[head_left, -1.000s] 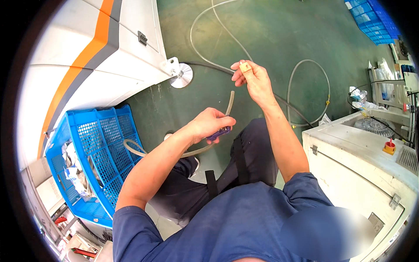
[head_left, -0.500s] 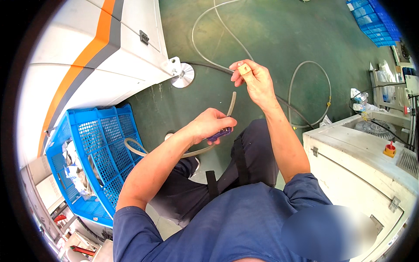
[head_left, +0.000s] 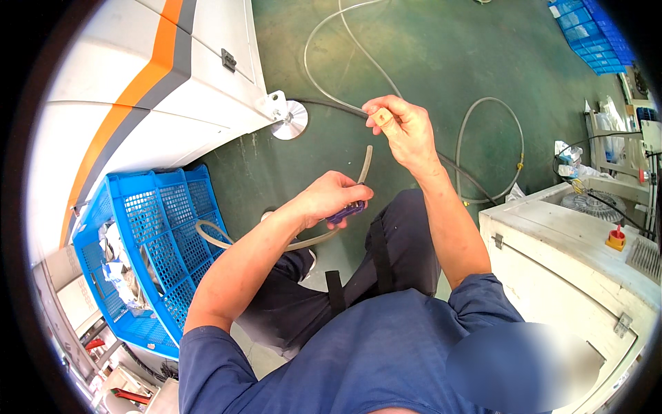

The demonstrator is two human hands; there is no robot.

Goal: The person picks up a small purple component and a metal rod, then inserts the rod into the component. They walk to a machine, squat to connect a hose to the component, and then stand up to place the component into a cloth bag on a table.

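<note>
My left hand (head_left: 327, 200) is closed round a pale, translucent hose (head_left: 366, 162) and a small purple object (head_left: 346, 212), whose kind I cannot make out. The hose's free end sticks up past the fingers, and its other part runs back under my left forearm. Further ahead and to the right, my right hand (head_left: 407, 131) is raised with its fingers curled in toward the thumb. A tan, wrap-like piece (head_left: 381, 117) with a dark spot sits at the thumb tip; whether it is worn or held is unclear. The two hands are apart.
At the left, a blue plastic crate (head_left: 162, 234) with crumpled waste lies beside a white machine (head_left: 186, 103) on a round metal foot (head_left: 290, 120). A clear hose (head_left: 458, 131) loops over the green floor. A white cabinet (head_left: 558, 255) stands right; blue crates (head_left: 589, 34) sit far right.
My right hand has turned slightly, and the tan piece at its thumb has shifted a little left and down. My left hand and the hose stay nearly still.
</note>
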